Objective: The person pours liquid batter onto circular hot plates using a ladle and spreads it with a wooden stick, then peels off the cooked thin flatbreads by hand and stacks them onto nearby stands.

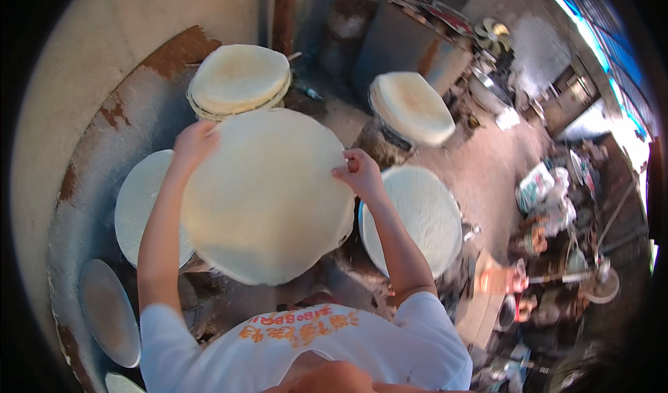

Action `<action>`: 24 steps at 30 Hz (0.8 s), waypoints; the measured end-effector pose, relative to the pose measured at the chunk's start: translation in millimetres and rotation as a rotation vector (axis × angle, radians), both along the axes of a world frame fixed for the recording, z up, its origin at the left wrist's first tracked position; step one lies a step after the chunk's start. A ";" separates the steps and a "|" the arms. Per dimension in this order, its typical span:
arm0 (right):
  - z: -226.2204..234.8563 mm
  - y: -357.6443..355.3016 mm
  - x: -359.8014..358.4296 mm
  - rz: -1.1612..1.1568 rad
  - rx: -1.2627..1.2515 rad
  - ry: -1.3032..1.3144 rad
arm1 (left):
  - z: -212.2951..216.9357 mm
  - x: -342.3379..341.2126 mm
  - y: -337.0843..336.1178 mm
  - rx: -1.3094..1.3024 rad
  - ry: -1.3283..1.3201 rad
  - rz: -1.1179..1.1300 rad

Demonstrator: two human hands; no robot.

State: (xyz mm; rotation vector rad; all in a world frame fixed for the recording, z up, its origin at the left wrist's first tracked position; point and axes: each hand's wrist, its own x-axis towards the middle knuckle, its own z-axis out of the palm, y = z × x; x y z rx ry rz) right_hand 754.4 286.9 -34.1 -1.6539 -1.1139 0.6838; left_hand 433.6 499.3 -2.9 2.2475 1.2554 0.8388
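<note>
A large, thin, round pale flatbread point(268, 191) is held up in front of me by both hands. My left hand point(195, 144) grips its far left edge, slightly blurred. At its right edge my right hand point(360, 176) pinches the rim, fingers curled. Just beyond my left hand lies a stack of similar flatbreads point(240, 76). To the right of it, another stack of pale rounds point(412, 104) sits on a low stand. A wide round vessel with a pale surface point(417, 219) stands beside my right forearm. Behind my left forearm shows another pale round surface point(142, 202), partly hidden.
A grey round plate point(110, 313) lies at the lower left, by the curved wall point(76, 94). A big metal box point(396, 52) and a fan point(492, 35) stand at the back. Plastic bags point(546, 195), jars and clutter line the right side.
</note>
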 end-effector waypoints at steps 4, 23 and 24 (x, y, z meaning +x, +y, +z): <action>-84.7 104.1 65.8 0.005 -0.207 -0.124 | -99.3 89.8 128.5 -0.113 0.312 0.007; -120.0 162.7 133.4 0.159 -0.132 -0.051 | -117.1 135.2 106.6 -0.031 -0.027 -0.075; -105.8 155.8 126.8 0.185 -0.134 0.019 | -109.4 123.1 96.2 0.101 -0.135 -0.108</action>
